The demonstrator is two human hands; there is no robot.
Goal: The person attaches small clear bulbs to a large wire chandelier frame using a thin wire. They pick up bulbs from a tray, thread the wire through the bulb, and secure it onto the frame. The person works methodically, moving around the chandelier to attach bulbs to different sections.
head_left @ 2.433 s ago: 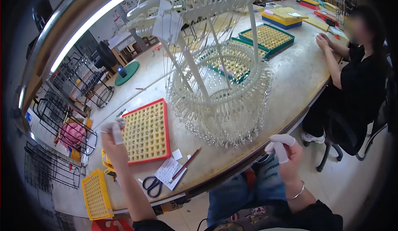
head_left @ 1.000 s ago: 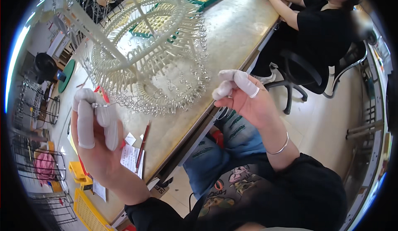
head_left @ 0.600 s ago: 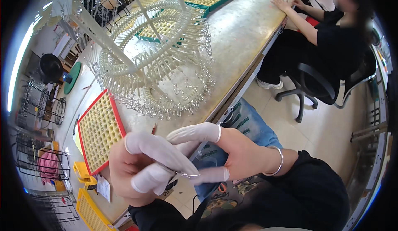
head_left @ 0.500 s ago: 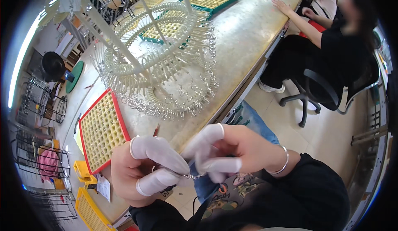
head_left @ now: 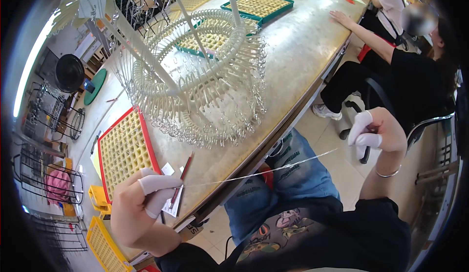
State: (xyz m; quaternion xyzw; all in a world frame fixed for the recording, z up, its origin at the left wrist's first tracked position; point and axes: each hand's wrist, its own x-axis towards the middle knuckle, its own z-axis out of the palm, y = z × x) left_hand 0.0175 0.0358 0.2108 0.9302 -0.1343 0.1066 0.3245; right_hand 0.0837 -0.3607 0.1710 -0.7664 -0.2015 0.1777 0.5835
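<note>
A thin silvery chain (head_left: 278, 168) stretches nearly straight between my two hands, above my lap and the table's edge. My left hand (head_left: 139, 206) is closed in a pinch at the chain's left end, near the table edge; white covers sit on its thumb and fingertips. Higher up and out to the right, my right hand (head_left: 381, 137) is also closed in a pinch, with white covered fingertips, at the other end. The last bit of chain by the right fingertips is too faint to make out. A red slim tool (head_left: 187, 168) lies on the table beside my left fingertips.
A white round rack (head_left: 225, 59) hung with many small silvery pieces stands on the metal table (head_left: 303, 32). Left of it lies a red tray (head_left: 148, 142) with a yellow grid insert. Green trays (head_left: 274, 16) sit farther back. A seated person (head_left: 415, 71) is on the right.
My hands, close together before, have drawn far apart, the right one up and to the right. The chain, bunched at my fingertips earlier, now runs stretched between them.
</note>
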